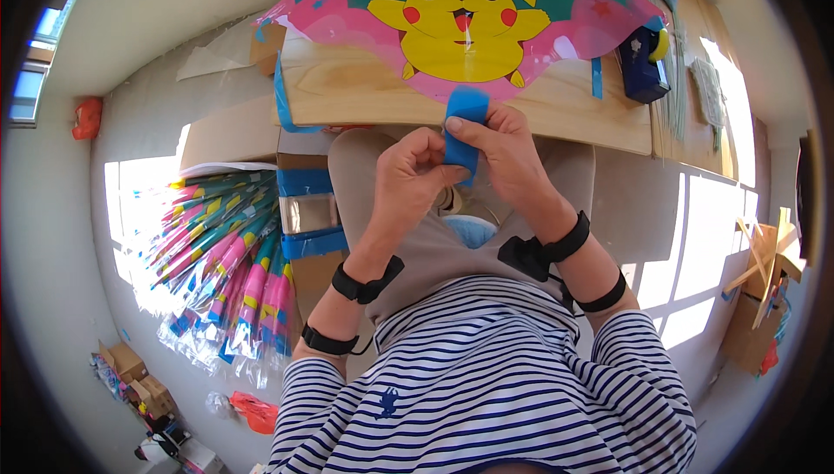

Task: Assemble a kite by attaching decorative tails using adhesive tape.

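While my left hand [415, 164] and right hand [504, 148] pinch blue tape strip [469, 106], grip closed, by near edge of wooden table [347, 96], strip seems unstuck yet; printed sheet [460, 44] lies spread; rolled sheets [213, 244] piled left

A pale wooden table [356, 96] bears a glossy pink, green and yellow plastic sheet [465, 26] and a dark-blue tape dispenser [641, 70].

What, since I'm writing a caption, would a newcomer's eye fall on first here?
Probably the bright sheet with its yellow cartoon animal, spread over the wooden table at the top. Next, the blue strip near the middle, between the sheet and the striped shirt. Then the fanned-out heap of colourful bundles at the left.
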Motion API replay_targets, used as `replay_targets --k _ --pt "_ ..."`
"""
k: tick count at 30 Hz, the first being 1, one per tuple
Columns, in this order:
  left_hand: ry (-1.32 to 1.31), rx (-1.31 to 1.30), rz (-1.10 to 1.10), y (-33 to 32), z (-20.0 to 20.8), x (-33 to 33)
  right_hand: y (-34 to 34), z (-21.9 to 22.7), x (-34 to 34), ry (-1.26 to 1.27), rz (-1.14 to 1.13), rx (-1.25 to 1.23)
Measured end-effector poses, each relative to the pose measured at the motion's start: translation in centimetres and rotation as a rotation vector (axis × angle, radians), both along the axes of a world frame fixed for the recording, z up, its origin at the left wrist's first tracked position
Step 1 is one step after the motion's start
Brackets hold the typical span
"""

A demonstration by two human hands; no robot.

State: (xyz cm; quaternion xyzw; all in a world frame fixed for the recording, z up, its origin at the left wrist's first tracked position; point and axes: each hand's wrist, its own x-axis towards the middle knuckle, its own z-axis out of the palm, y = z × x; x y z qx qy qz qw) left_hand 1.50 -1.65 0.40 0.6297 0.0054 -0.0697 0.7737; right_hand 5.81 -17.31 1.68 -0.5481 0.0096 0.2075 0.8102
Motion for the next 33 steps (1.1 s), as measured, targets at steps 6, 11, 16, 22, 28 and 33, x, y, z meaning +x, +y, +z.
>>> replay_targets --k 6,11,16,22,28,33 --pt "0.156 -0.019 -0.098 -0.4 -0.1 0.5 -3.3 -1.8 -0.9 -0.279 0.003 -0.375" --pt "0.021 -0.093 0.025 -2.0 2.8 1.7 -3.9 -2.5 -1.3 -0.221 0.107 -0.403" --pt "-0.008 0.044 0.074 -1.3 1.6 2.3 -3.9 -1.1 -1.2 -0.172 0.181 -0.417" --pt "0.062 -0.027 0.112 -1.1 1.5 2.2 -2.6 0.5 -1.3 -0.290 0.045 -0.374" --pt "0.079 -0.096 0.097 -0.5 1.2 1.8 -2.4 0.3 -1.5 -0.205 0.112 -0.353" --pt "0.143 -0.142 0.095 -0.4 2.1 1.5 -3.0 -1.3 -1.7 -0.207 0.109 -0.298"
